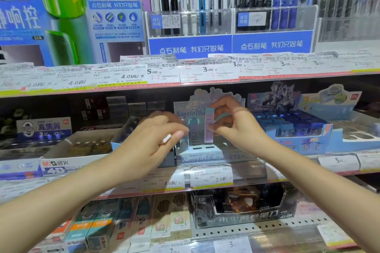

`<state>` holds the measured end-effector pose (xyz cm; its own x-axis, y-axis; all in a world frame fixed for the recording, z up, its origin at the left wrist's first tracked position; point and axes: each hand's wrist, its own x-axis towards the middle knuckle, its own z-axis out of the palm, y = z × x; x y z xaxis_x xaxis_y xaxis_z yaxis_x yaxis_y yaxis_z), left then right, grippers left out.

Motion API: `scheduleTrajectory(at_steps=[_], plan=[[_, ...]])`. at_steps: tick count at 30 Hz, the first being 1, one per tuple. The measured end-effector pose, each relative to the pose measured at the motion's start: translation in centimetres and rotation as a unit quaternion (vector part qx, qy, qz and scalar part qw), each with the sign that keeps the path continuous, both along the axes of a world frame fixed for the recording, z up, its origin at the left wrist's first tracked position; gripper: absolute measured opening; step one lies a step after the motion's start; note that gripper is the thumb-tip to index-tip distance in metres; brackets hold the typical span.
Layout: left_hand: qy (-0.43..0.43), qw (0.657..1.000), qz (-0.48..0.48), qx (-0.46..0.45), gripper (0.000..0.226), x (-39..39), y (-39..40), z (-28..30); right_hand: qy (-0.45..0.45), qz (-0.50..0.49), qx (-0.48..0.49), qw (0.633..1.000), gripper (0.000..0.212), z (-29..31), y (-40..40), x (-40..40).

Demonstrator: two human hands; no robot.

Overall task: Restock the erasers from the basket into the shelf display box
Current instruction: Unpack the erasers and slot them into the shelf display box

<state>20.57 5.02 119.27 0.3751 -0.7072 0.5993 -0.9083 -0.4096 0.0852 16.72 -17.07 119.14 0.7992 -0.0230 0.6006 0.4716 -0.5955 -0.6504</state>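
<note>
A pastel blue display box with a cartoon header card stands on the middle shelf. My right hand pinches a tall lilac and teal eraser upright in front of the header card, above the box. Another teal eraser stands upright in the box just left of it. My left hand hovers at the box's left side with fingers curled, and a small white piece shows between its fingers. The basket is out of view.
A white eraser carton sits left of the display box, and a blue carton of dark blue items sits to the right. Price tags line the shelf edges. Pen racks fill the shelf above; pencil boxes and a black carton sit below.
</note>
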Motion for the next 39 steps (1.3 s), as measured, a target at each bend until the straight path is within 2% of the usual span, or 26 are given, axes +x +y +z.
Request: scheduleTrajectory(at_steps=[3,7,11,20,25,27,34,36,39], plan=[[0.027,0.998,-0.007,0.057,0.059,0.8,0.0,-0.4,-0.018,-0.021,-0.024,0.999,0.039,-0.8,0.1,1.3],[0.069,0.993,-0.021,0.088,0.066,1.4,0.0,-0.7,-0.035,-0.030,-0.052,0.998,0.032,-1.3,0.3,2.3],[0.066,0.991,-0.028,0.113,0.056,1.2,0.1,-0.5,-0.039,-0.032,-0.079,0.996,0.029,-1.2,0.6,2.8],[0.068,0.990,-0.034,0.121,0.048,1.6,0.1,0.0,0.021,0.007,-0.088,0.996,0.028,-1.3,1.0,3.8],[0.079,0.989,-0.035,0.116,0.049,1.3,0.0,0.1,-0.048,-0.042,-0.131,0.989,0.023,-1.4,0.6,3.7],[0.081,0.989,-0.035,0.115,0.049,1.3,0.0,0.1,-0.043,-0.045,-0.149,0.987,0.029,-1.4,0.4,3.8],[0.084,0.991,-0.048,0.092,0.052,0.9,-0.1,0.6,-0.023,-0.040,-0.160,0.986,0.032,-1.4,0.3,3.8],[0.066,0.994,-0.044,0.069,0.052,0.5,-0.3,0.9,-0.020,-0.050,-0.156,0.986,0.037,-1.2,0.5,3.3],[0.039,0.998,-0.040,-0.011,0.046,-0.3,-0.6,0.9,-0.044,-0.046,-0.096,0.993,0.041,-1.1,1.2,1.5]])
